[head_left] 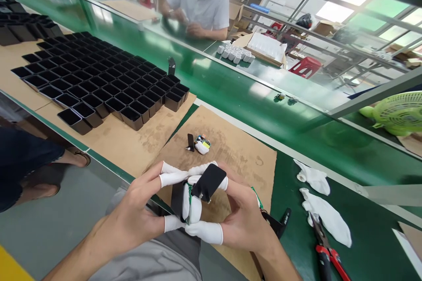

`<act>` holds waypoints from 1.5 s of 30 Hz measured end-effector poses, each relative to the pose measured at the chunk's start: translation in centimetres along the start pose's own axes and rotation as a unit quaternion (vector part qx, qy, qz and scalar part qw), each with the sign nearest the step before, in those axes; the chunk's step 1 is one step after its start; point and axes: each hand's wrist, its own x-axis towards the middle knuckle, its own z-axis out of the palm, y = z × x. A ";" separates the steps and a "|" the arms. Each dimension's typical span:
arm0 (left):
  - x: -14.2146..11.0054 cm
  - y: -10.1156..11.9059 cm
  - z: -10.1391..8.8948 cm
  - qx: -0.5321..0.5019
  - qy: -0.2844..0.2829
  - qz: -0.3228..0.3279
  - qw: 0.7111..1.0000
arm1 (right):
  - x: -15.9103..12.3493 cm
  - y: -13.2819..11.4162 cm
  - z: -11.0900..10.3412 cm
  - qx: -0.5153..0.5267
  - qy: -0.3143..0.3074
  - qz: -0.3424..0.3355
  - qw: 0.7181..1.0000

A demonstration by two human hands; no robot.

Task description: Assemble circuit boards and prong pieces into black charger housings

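Note:
White finger cots cover several fingertips of both my hands, which meet low in the middle of the head view. My left hand (140, 199) grips a black plastic case (178, 197) from its left side. From the right, my right hand (242, 213) pinches a green circuit board (189, 204) with white parts on it, partly at the case's opening. A flat black end cap (211, 181) with metal prongs hangs by the board, tilted toward me. How deep the board sits in the case is hidden. Beyond my fingers, another circuit board (202, 142) lies on brown cardboard (237, 140).
Many black open-topped cases (108, 74) stand in rows at the left. Red-handled pliers (325, 246) and white cloth pieces (329, 215) lie at the right. A co-worker (201, 4) sits across the green conveyor (227, 68). A green fan (398, 114) stands far right.

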 end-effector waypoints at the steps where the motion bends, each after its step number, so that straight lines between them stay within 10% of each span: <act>1: 0.0 0.0 0.1 -0.002 0.003 0.001 1.000 | 0.0 0.1 0.0 -0.009 -0.003 0.009 1.000; 14: 0.2 -0.9 0.9 0.001 0.007 -0.016 1.000 | 0.1 0.3 0.2 -0.146 0.011 -0.003 0.989; 45: 0.1 -1.4 0.8 -0.019 0.011 0.005 1.000 | -0.3 -0.2 -0.6 -0.007 0.031 -0.018 0.999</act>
